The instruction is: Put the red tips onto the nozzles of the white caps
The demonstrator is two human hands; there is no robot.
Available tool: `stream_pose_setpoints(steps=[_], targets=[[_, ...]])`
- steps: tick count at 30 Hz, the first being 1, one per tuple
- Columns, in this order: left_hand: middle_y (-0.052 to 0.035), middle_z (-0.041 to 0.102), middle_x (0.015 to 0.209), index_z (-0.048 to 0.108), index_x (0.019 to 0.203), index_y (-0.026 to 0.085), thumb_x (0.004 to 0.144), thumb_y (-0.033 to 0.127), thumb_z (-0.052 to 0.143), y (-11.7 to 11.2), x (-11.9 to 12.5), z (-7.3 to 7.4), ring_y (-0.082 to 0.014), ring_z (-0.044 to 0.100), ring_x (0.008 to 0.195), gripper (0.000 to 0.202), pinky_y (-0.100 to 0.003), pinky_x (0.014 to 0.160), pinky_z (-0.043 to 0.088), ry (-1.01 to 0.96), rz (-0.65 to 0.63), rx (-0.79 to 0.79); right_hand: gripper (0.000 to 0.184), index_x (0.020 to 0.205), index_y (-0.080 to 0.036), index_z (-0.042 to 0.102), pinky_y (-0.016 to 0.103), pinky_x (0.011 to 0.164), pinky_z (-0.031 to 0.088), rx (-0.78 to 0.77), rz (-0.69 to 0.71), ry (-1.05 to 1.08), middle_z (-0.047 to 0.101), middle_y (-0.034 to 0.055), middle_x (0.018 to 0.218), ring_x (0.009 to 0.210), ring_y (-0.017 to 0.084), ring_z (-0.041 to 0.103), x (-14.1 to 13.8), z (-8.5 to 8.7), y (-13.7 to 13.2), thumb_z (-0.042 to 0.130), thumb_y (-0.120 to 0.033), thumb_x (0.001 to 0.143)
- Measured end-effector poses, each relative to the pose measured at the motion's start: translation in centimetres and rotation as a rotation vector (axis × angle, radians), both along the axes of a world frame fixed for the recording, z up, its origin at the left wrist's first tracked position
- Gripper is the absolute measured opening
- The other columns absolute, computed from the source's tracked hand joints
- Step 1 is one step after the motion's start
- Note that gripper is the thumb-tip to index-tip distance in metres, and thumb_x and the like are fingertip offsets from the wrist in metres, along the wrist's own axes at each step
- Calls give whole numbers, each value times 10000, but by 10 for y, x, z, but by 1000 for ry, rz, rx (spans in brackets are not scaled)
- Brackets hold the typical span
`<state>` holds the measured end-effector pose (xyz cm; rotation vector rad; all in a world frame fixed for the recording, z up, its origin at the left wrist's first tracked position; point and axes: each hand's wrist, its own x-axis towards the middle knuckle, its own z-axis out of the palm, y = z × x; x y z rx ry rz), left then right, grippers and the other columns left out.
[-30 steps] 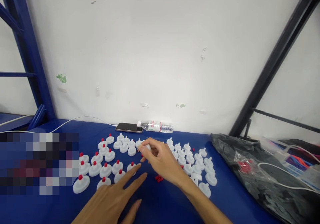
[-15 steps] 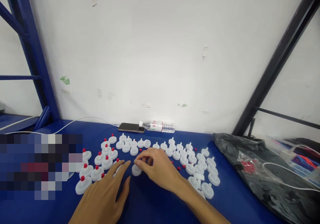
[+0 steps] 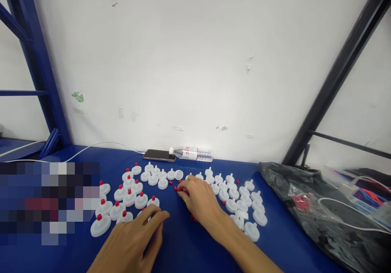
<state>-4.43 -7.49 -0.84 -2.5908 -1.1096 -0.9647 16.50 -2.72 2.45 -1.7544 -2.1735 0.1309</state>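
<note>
Discs [image 3: 163,184] before phone [image 3: 156,155] and bottle [image 3: 205,155]

Two hands [image 3: 128,236] [image 3: 201,204] among white discs [image 3: 252,233] (some red-capped) — blue table [image 3: 180,244] beneath.

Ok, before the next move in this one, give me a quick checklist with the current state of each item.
1. Right hand at the loose red caps: ok, its fingertips are down among them.
2. Cap gripped by that hand: cannot tell, the fingers hide it.
3. White piece in the left hand: cannot tell, the curled fingers hide any contact.
4. Red-topped white pieces upright: ok for those in plain view.
5. All uncapped white pieces upright: not ok, one on the right lies on its side.
6. Bottle and phone clear of both hands: ok, they lie by the wall.
</note>
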Motion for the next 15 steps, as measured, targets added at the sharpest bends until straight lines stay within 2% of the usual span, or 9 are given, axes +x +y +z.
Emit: stream_pose_setpoints(steps=[5,10,15], targets=[[-25,761,1140,668,1227,312,981,80,348,2,-4,-7,-142,760,648,466,-224,580,565,87,27,-71,180,1103,-268,792,304,704,466,-6,25,-8,747,41,1087,912,232,724,-4,-3,-1,657,-278,985],[-12,739,1204,692,1213,346,870,-55,321,-1,-5,-2,-108,749,657,644,-189,620,565,157,26,-149,205,1070,-252,793,294,695,453,6,39,6,747,48,1063,886,220,716,-5,-2,-3,596,-285,1023],[-16,739,1216,685,1207,337,852,-46,341,-4,-4,-3,-124,762,702,625,-205,627,569,182,32,-143,243,1052,-245,790,293,691,443,26,52,39,746,45,1053,862,209,706,-4,-1,-3,561,-325,1045]])
